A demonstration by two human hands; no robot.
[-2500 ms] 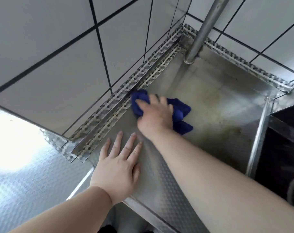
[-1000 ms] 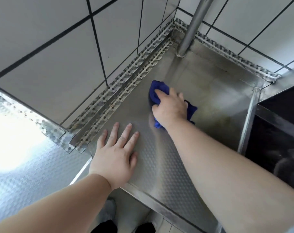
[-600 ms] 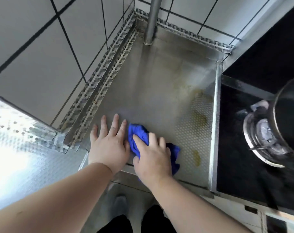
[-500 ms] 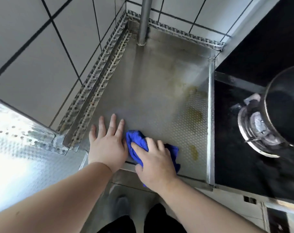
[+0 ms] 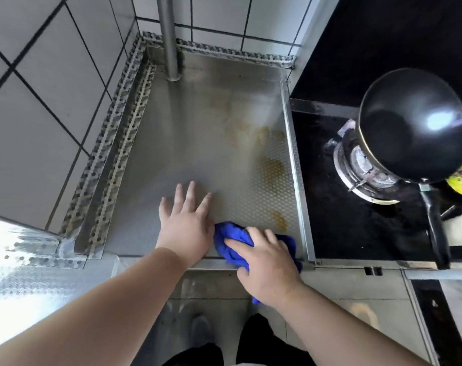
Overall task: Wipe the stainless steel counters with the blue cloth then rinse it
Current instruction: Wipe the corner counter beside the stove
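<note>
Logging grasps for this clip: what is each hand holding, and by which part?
The right hand presses the bunched blue cloth from on top, at the counter's front edge. The left hand lies flat, holding nothing.

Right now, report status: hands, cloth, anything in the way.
Left hand flat on the counter, open. Right hand pressing the blue cloth at the counter's front edge. Yellowish stains ahead, unwiped. Path clear; pan off to the right on the stove.
</note>
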